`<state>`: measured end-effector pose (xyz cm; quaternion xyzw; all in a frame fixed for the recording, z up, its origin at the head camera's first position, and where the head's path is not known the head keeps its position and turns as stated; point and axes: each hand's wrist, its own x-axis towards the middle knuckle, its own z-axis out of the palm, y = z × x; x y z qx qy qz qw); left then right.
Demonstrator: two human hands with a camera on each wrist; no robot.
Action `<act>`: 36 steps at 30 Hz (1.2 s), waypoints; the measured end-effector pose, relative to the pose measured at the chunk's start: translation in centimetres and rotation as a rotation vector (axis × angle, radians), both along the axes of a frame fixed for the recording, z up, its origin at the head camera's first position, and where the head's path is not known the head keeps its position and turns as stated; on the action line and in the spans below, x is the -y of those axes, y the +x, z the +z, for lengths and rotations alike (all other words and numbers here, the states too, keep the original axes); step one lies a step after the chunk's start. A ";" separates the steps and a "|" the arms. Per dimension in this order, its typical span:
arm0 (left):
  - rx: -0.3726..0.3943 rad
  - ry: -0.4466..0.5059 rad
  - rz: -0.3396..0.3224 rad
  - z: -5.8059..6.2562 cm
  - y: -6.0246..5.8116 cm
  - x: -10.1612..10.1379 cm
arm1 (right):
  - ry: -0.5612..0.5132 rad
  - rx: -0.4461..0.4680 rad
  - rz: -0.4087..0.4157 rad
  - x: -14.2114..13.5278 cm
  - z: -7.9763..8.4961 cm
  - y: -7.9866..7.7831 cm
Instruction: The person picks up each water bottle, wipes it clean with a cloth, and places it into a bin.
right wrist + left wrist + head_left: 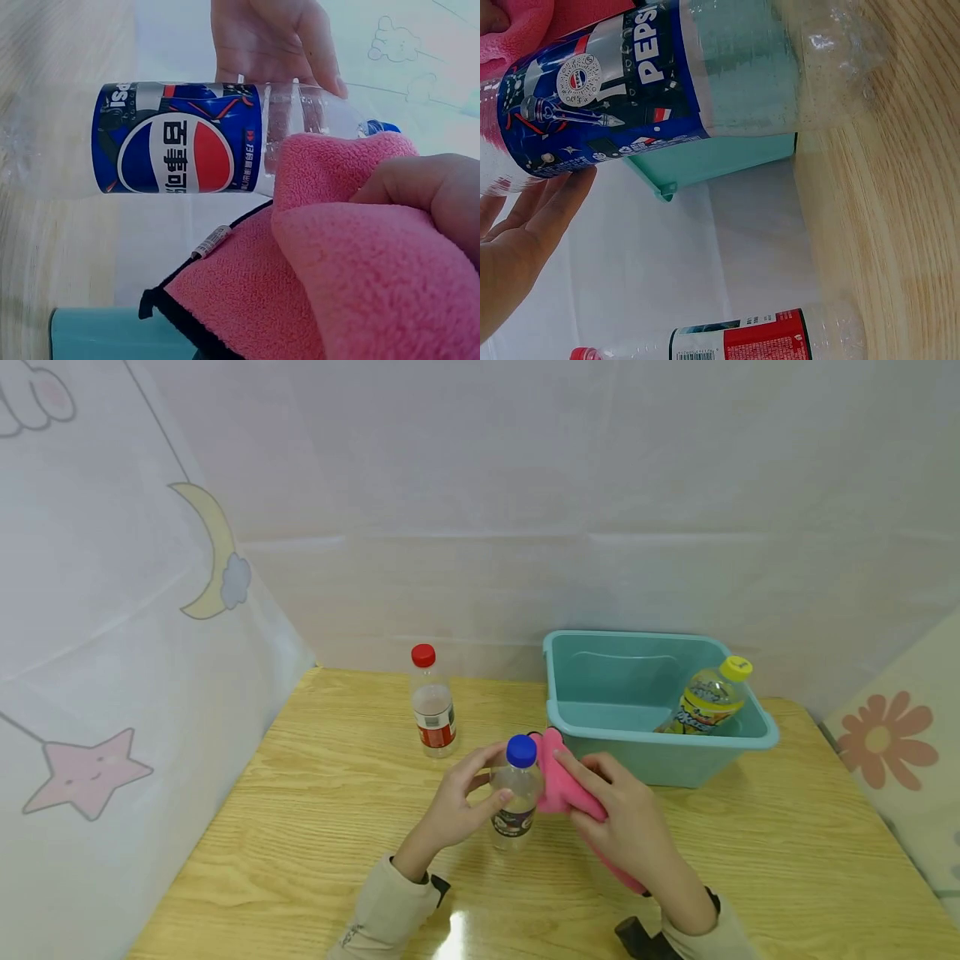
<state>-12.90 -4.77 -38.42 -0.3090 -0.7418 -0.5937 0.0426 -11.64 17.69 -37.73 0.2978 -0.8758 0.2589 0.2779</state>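
Around the wood table [300, 810], a pale printed sheet [465, 485] hangs left, far and right. At far left a red-capped bottle [433, 710] stands upright. Near the middle, the left hand [453, 802] curls thumb and fingers round an upright blue-capped bottle [519, 802]; the right hand [626, 818], fingers bent in, grips a pink cloth [562, 789] at the bottle's right. Far right, a teal tub [652, 760] holds a tilted yellow-capped bottle [705, 706]. Three bottles, one cloth, one tub.
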 end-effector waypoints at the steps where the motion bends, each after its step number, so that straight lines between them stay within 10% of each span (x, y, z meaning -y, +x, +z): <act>1: 0.001 -0.001 0.002 0.0 0.0 0.0 | 0.018 -0.015 0.005 0.0 0.0 0.0; 16: -0.020 0.007 0.010 -0.1 0.1 -0.1 | 0.002 -0.039 -0.029 1.3 -2.2 1.1; 36: -0.013 0.041 0.004 -0.4 0.2 0.1 | -0.283 0.246 -0.063 2.9 -6.6 1.6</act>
